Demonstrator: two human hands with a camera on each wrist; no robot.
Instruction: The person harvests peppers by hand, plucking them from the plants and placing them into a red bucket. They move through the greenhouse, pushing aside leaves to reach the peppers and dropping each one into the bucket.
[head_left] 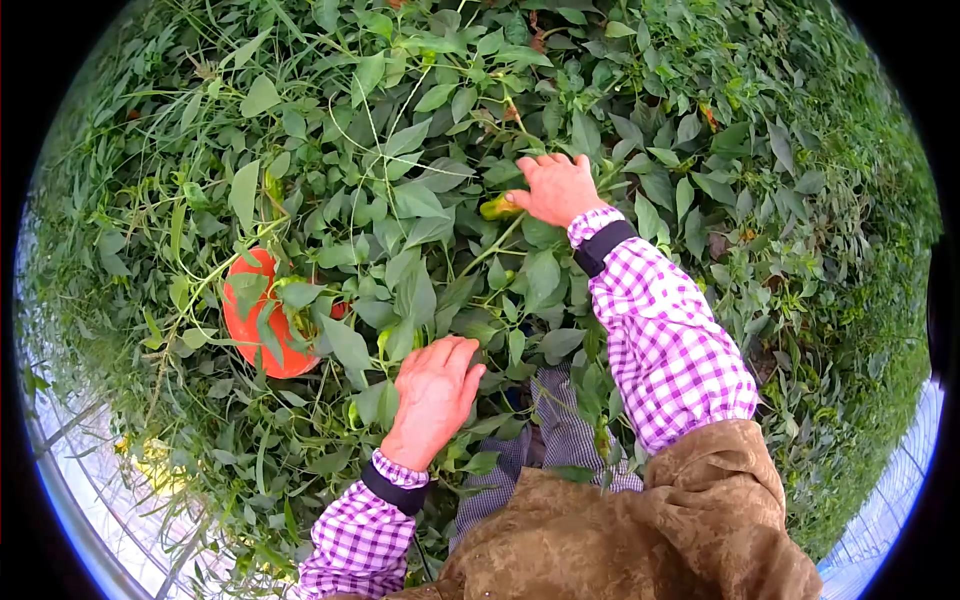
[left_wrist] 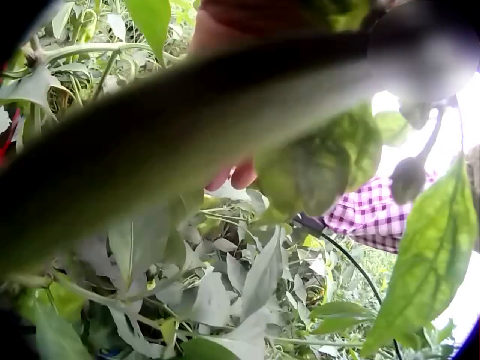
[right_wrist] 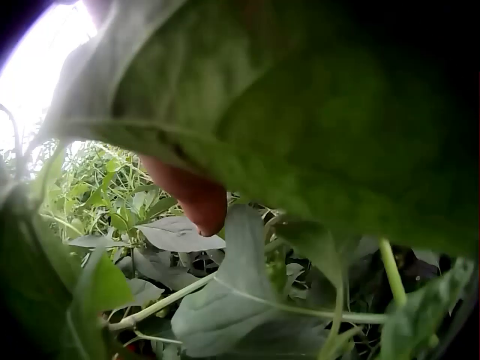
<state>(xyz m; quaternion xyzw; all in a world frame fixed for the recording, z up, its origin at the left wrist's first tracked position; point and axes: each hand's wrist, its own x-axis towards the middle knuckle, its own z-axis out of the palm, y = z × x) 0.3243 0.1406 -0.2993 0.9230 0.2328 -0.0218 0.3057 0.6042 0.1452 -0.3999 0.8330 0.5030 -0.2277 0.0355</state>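
Observation:
My right hand (head_left: 560,190) reaches into the pepper plants, fingers spread over the leaves. Its thumb tip lies right at the end of a yellow-green pepper (head_left: 495,208). In the right wrist view a fingertip (right_wrist: 202,206) shows below a large blurred leaf (right_wrist: 262,127), which hides the rest of that hand. Lower down, my left hand (head_left: 432,395) lies over leaves with its fingers fairly straight and close together. Fingertips (left_wrist: 244,174) of that hand show in the left wrist view beside a rounded green shape (left_wrist: 315,169); a blurred stem covers much of the hand.
A red-orange round plastic object (head_left: 265,320), partly covered by leaves, sits among the plants at left. Dense foliage (head_left: 700,130) surrounds both hands. The person's striped trouser legs (head_left: 565,410) and brown apron (head_left: 560,535) are at the bottom. Pale sheeting (head_left: 90,480) borders the lower left.

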